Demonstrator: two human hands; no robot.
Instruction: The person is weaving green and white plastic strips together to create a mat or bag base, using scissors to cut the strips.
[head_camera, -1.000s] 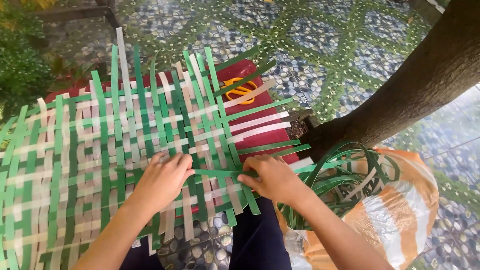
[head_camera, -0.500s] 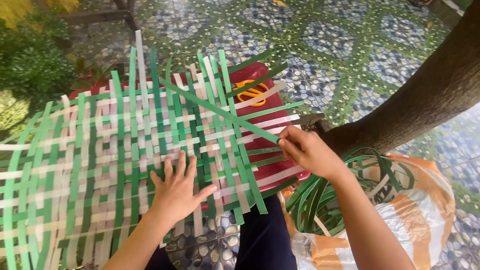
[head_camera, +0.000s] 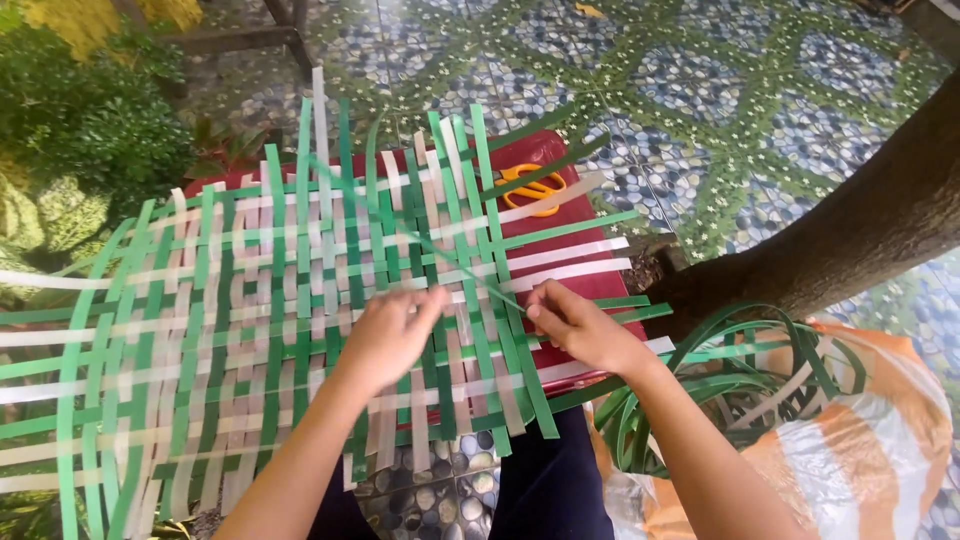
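Over the middle of the woven mat (head_camera: 250, 330) both hands meet on one loose green strip (head_camera: 420, 240). It's thin and runs diagonally, from the upper left of the mat down to the right hand (head_camera: 575, 325), which is pinching its near end between thumb and fingers. So the strip's long axis leads up and away to the left from that pinch. Left hand (head_camera: 390, 335) sits just beside it, fingers curled on the weave and touching the strip, though I can't tell if it's actually gripping. Scissors (head_camera: 532, 187) lie well apart on the red stool (head_camera: 590, 290).
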